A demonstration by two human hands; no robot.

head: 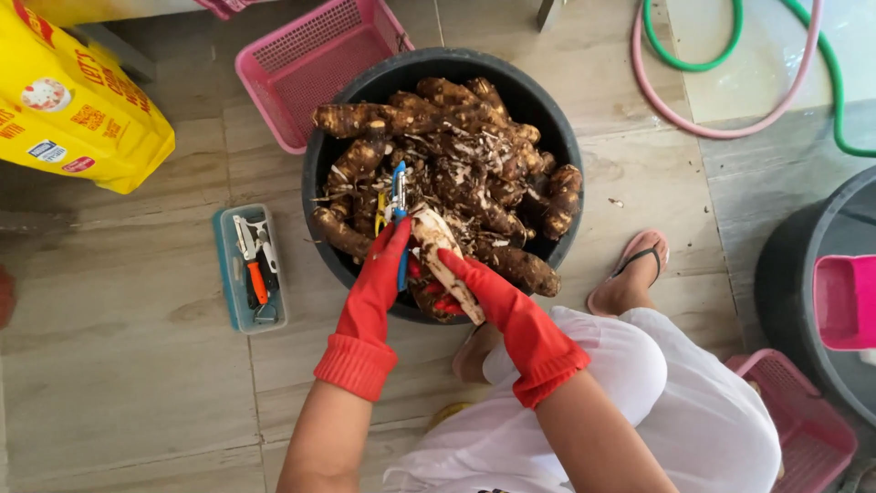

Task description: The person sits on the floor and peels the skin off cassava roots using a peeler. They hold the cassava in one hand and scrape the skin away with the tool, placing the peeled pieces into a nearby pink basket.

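Yellow sack (78,100) upper left; left hand (381,278) grips blue peeler (400,215).

Red rubber gloves, ribbed at the cuffs, on left hand (379,278) and right hand (474,283). Blue-handled peeler (399,219) in the left grip, yellow one just beside. Root (443,260) in the right grip: pale cream where peeled, brown on the rest. Beyond the grip, brown, hairy roots (456,155) with whitish shavings, in a black tub (438,68). Left of the grip, teal tray (228,274) with an orange-handled tool (258,283). Pink baskets (310,55) past the tub. Yellow sack (73,110), red print. Pink and green hoses (721,73). White trousers (675,402), pink sandal (639,260). Beige floor (119,365).
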